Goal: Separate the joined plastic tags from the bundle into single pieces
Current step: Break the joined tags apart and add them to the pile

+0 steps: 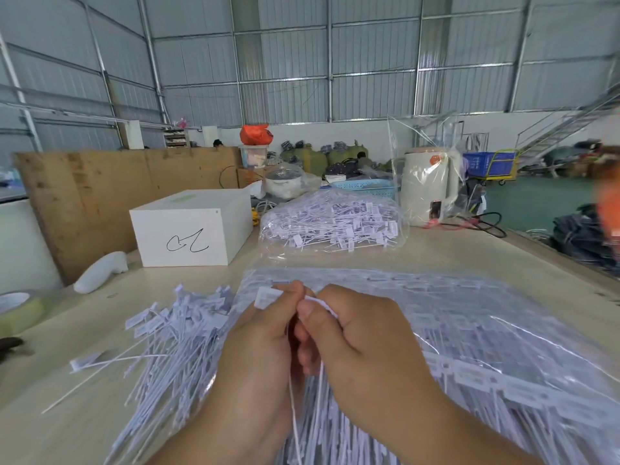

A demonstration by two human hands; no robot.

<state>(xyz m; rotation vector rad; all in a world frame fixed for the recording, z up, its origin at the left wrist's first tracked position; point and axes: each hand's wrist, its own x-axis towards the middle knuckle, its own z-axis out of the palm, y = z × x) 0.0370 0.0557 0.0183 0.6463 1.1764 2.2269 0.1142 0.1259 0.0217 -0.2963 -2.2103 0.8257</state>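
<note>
The table (469, 250) carries the stock. At 3 o'clock of the hands lies the open bag of joined tags (486, 347), largely full. At 12 o'clock sits a second bag (335, 219), untouched. At 9 o'clock lies the pile of single tags (174, 337), the smaller share; most work remains. Left hand (258, 357) and right hand (362, 337) meet, fingers pinched on a joined tag pair (268, 297).

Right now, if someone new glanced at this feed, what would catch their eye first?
Front and centre, the left hand and right hand pinch thin white plastic tags between them, over a big clear bag of joined tags. Left of the hands sprawls a loose pile of white tags. Behind stands a white box with a black scribble, beside a second clear bag of tags.
</note>
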